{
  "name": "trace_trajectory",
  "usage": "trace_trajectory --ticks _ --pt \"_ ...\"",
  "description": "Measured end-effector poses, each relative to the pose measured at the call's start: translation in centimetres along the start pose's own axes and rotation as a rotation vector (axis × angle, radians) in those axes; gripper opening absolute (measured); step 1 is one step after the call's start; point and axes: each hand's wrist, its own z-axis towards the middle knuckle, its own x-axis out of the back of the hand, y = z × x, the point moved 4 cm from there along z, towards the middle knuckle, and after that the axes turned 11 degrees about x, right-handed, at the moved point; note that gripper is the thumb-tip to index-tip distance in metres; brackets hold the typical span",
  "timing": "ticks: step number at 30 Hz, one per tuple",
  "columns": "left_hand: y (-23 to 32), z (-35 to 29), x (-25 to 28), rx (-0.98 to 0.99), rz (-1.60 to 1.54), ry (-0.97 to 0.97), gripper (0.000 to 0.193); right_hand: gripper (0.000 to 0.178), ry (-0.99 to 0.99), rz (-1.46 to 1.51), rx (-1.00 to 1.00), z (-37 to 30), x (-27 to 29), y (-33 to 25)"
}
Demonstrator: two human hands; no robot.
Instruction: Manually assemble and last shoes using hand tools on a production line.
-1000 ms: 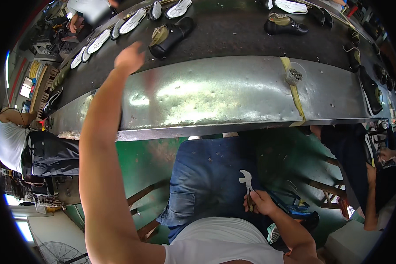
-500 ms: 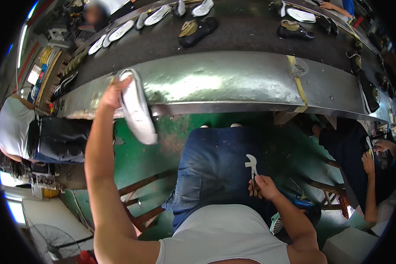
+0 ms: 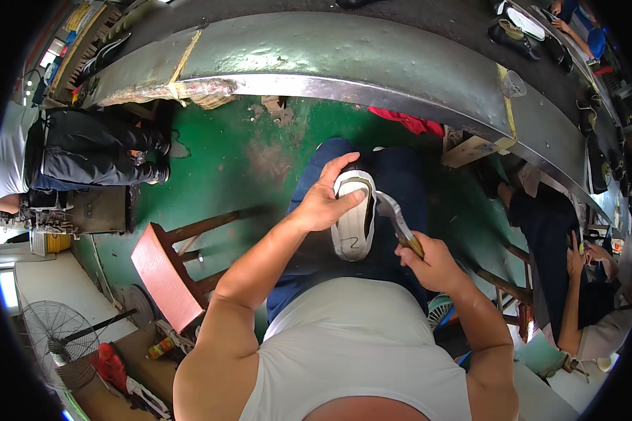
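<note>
My left hand [image 3: 321, 206] is wrapped round a shoe [image 3: 350, 237], held over my lap. The shoe's pale underside faces up, with a dark edge along its right side; my thumb presses on it near the far end. In my right hand [image 3: 432, 264] is a pair of metal lasting pincers [image 3: 396, 216], gripped by the handle. The curved head of the pincers is right beside the shoe's right edge; I cannot tell whether it touches.
A metal-edged workbench [image 3: 295, 49] runs across the front. A stool with a reddish seat [image 3: 167, 277] stands at my left, a fan [image 3: 60, 344] beyond it. Other people stand at left [image 3: 84, 151] and sit at right [image 3: 540, 231]. Red cloth [image 3: 408, 121] hangs under the bench.
My left hand has brought the shoe from the bench edge down over my lap. The pincers in my right hand have moved up to the shoe's side. My view has tilted down.
</note>
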Motion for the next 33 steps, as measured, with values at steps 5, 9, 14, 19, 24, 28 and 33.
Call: trace_trajectory --ticks 5,9,14,19,24,28,33 --pt "0.1 -0.2 0.1 -0.05 0.144 -0.045 0.059 0.028 0.013 0.216 0.029 1.5 -1.7 -1.1" --pt "1.0 -0.4 0.0 -0.116 0.322 -0.008 0.058 0.027 -0.093 0.561 -0.037 2.3 -2.2 -1.1" --pt "2.0 -0.3 0.2 -0.063 0.284 0.002 0.055 0.022 -0.091 0.726 -0.32 3.3 -1.7 -2.1" --pt "0.2 0.8 1.0 -0.073 0.229 0.123 0.046 0.02 -0.087 -0.011 -0.102 5.9 -1.1 1.0" --pt "-1.6 2.2 1.9 -0.013 0.057 0.083 0.041 0.023 0.139 -0.217 0.182 7.3 -3.1 4.8" --pt "-1.2 1.9 2.4 -0.007 0.008 -0.047 0.049 0.026 0.162 -0.258 0.17 6.9 -2.9 4.1" --pt "-0.1 1.3 1.6 0.247 -0.216 -0.027 0.048 0.026 0.026 -0.439 0.097 5.3 -1.8 0.3"
